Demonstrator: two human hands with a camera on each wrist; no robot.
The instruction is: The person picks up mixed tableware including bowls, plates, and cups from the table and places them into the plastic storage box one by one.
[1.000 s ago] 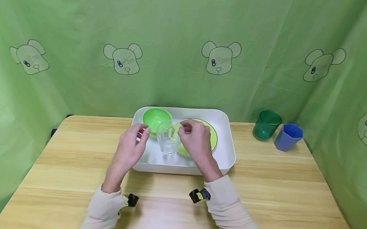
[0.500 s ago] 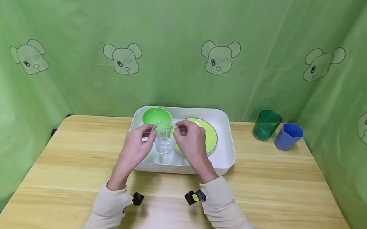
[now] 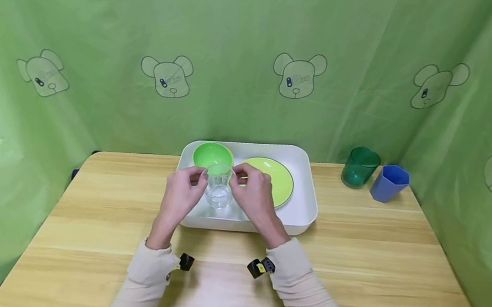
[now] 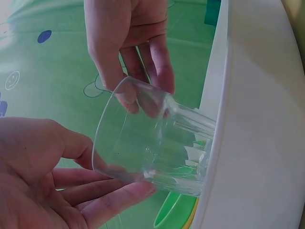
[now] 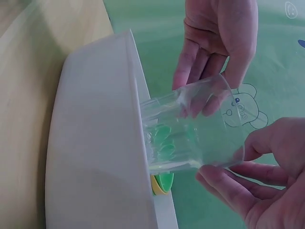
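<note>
A clear drinking glass (image 3: 219,192) stands upright over the front left of the white tray (image 3: 309,212). My left hand (image 3: 181,189) pinches its rim from the left, thumb and fingers at the edge. On the opposite side, my right hand (image 3: 255,192) pinches the rim too. Both wrist views show the glass (image 4: 152,138) between the two hands, its base hidden behind the tray wall (image 5: 100,133). Behind the glass sits a green bowl (image 3: 212,154) in the tray's back left. A yellow-green plate (image 3: 281,183) lies in the right half, partly covered by my right hand.
At the table's back right stand a dark green tumbler (image 3: 359,169) and a blue hexagonal cup (image 3: 388,184) side by side. The wooden table (image 3: 123,193) backs onto a green curtain (image 3: 247,25) printed with bear heads, which also hangs along both sides.
My left hand has moved right and taken hold of the rim; earlier it was apart from the glass. The glass, in my right hand, has shifted slightly left and become upright.
</note>
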